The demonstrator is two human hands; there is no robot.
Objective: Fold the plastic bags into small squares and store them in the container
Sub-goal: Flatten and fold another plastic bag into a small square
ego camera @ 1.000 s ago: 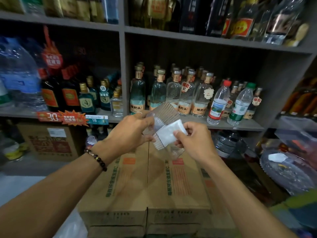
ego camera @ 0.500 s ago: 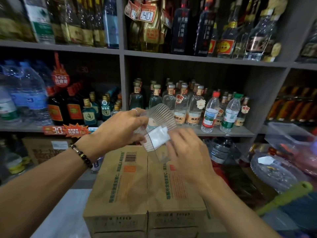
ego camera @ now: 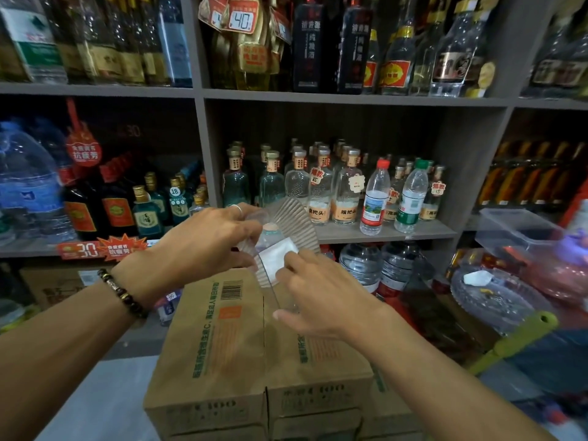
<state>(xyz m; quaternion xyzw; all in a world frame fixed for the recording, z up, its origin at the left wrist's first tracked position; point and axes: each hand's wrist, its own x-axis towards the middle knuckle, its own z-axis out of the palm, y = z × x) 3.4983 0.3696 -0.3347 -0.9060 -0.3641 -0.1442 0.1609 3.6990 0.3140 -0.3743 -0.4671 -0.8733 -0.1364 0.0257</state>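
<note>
While my left hand (ego camera: 203, 240) grasps the clear ribbed container (ego camera: 286, 224), my right hand (ego camera: 321, 291) pinches the folded white bag (ego camera: 275, 254) at its mouth. Cardboard boxes (ego camera: 222, 351) lie beneath, bottle shelves (ego camera: 381, 230) behind. My fingers hide the bag's lower edge.

grey shelving unit (ego camera: 350, 98) across the upper frame, split by uprights. on the top board, tall dark and gold bottles (ego camera: 327, 43) with price tags. on the middle board at centre, rows of clear liquor bottles (ego camera: 348, 194), beside two plastic water bottles (ego camera: 375, 198). at left, large blue water jugs (ego camera: 28, 183) and dark bottles (ego camera: 116, 202). in the lower centre, brown cardboard boxes (ego camera: 222, 338) side by side, touching.
</note>
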